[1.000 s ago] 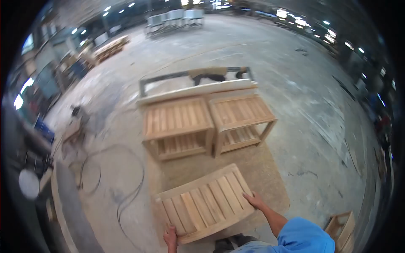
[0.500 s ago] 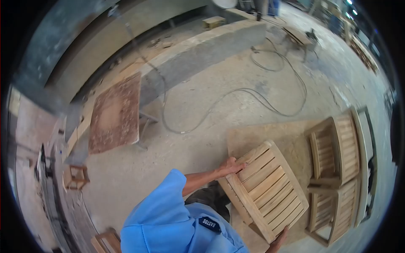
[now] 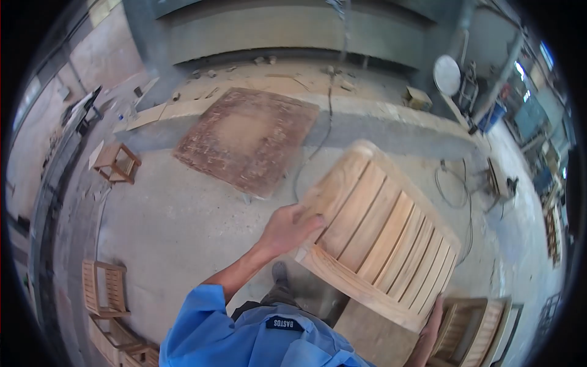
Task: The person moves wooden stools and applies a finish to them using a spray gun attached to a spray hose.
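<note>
Some of the right hand (image 3: 431,327) hides behind the slatted table (image 3: 391,244)

Grey concrete floor (image 3: 165,214), bearing a worn, reddish-brown, square-topped table (image 3: 244,137) beyond the left hand (image 3: 287,231), slatted light-brown wooden furniture (image 3: 114,286) left of that hand, and a flat tan sheet (image 3: 373,333) beside the right hand (image 3: 430,327).
</note>
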{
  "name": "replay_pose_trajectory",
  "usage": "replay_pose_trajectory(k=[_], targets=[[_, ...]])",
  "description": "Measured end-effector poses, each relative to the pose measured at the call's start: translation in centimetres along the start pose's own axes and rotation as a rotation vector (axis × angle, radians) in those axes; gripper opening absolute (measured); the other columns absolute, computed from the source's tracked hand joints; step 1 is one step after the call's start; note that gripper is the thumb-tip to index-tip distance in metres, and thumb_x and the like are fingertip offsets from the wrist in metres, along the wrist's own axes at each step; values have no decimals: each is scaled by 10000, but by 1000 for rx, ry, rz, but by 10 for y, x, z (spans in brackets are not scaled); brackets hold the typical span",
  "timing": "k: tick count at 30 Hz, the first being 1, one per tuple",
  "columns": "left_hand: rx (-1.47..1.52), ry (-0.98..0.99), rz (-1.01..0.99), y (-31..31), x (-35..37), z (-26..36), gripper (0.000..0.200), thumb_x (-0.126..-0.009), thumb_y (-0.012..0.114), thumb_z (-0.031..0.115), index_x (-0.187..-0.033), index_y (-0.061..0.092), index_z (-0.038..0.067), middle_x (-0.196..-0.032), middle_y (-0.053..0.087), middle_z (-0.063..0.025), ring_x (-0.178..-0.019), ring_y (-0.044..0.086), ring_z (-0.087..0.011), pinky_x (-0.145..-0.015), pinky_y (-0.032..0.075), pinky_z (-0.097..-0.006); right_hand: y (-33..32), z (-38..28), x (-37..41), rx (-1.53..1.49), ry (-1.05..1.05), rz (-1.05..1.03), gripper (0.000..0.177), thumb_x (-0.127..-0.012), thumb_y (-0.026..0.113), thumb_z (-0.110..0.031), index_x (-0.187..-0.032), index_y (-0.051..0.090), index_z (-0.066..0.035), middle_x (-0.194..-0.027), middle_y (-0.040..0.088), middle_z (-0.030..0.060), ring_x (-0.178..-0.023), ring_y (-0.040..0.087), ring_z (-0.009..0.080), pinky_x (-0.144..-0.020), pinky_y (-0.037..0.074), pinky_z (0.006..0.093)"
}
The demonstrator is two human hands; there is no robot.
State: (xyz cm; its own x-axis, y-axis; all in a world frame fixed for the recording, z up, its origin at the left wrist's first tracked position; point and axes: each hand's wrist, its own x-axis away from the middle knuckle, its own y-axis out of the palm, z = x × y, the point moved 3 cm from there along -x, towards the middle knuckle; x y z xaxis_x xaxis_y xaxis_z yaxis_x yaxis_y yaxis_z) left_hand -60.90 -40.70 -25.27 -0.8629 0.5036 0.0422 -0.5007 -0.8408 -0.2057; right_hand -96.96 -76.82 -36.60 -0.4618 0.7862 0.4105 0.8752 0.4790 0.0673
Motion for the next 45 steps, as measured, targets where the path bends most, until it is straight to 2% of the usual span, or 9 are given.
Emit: replay_pose_trajectory(k=[7, 14, 22, 25, 28, 33, 39, 44, 45], targets=[[401, 151, 444, -149, 0, 10, 306, -872, 673, 138, -1082, 602, -73, -931, 684, -94, -849, 616, -79, -721, 495, -231, 272, -171, -131, 214, -313, -375, 623, -943, 524, -455, -1344, 488, 21, -1288, 580, 125, -1159, 566, 201, -1006, 417, 311], [551, 332, 881, -179, -44, -21, 257, -912, 634, 137, -1078, 558, -44, -935, 664, -80, -808, 610, -83, -719, 492, -228, 566, -296, -208, 455, -570, -724, 653, -926, 523, -534, -1269, 568, 20, -1207, 623, 116, -1077, 597, 156, -933, 442, 275], [515, 159, 1364, -192, -202, -83, 310, -922, 613, 200, -1097, 555, -50, -1040, 630, -106, -910, 605, -145, -796, 484, -290, 936, -268, -337, 947, -852, -962, 910, -823, 481, -753, -1233, 592, 51, -1204, 622, 195, -1128, 584, 284, -975, 427, 350], [332, 31, 1465, -237, -259, -61, 395, -883, 652, 207, -1147, 534, -63, -1047, 627, -130, -950, 599, -172, -849, 471, -317, 1085, -214, -362, 1122, -670, -1298, 974, -773, 511, -784, -1242, 578, 67, -1218, 597, 271, -1175, 562, 346, -980, 432, 377], [362, 80, 1521, -229, -261, -66, 448, -874, 647, 251, -1177, 532, -60, -1054, 621, -125, -956, 599, -186, -855, 469, -327, 1086, -221, -344, 1185, -683, -1386, 1068, -729, 580, -755, -1188, 521, 207, -1191, 588, 316, -1097, 614, 354, -970, 453, 376], [81, -83, 1845, -214, -220, -115, 622, -933, 521, 446, -1363, 423, 7, -1306, 499, -153, -1178, 517, -290, -964, 456, -443, 1067, -225, -355, 791, -735, -1492, 719, -813, 676, -503, -1228, 566, 74, -1092, 658, 244, -960, 667, 343, -847, 513, 388], [319, 222, 2044, -231, -242, -116, 620, -940, 324, 470, -1308, 492, 1, -1216, 580, -179, -1113, 561, -355, -953, 449, -479, 998, -367, -434, 185, -1769, -604, 414, -775, 756, -235, -1100, 632, -10, -1028, 663, 175, -984, 641, 333, -837, 508, 411], [49, 177, 2159, -242, -220, -149, 613, -951, 308, 455, -1257, 513, -34, -1192, 586, -200, -1058, 595, -349, -913, 496, -489, 990, -485, -515, 192, -1477, -387, 416, -790, 744, -201, -1141, 608, -23, -1096, 640, 184, -1017, 627, 323, -857, 500, 388], [-6, 151, 2174, -232, -219, -149, 606, -950, 317, 453, -1246, 515, -38, -1183, 587, -205, -1038, 605, -349, -894, 513, -489, 1000, -491, -515, 273, -1773, -268, 442, -795, 737, -228, -1161, 597, -24, -1115, 631, 195, -1036, 615, 341, -873, 490, 405]])
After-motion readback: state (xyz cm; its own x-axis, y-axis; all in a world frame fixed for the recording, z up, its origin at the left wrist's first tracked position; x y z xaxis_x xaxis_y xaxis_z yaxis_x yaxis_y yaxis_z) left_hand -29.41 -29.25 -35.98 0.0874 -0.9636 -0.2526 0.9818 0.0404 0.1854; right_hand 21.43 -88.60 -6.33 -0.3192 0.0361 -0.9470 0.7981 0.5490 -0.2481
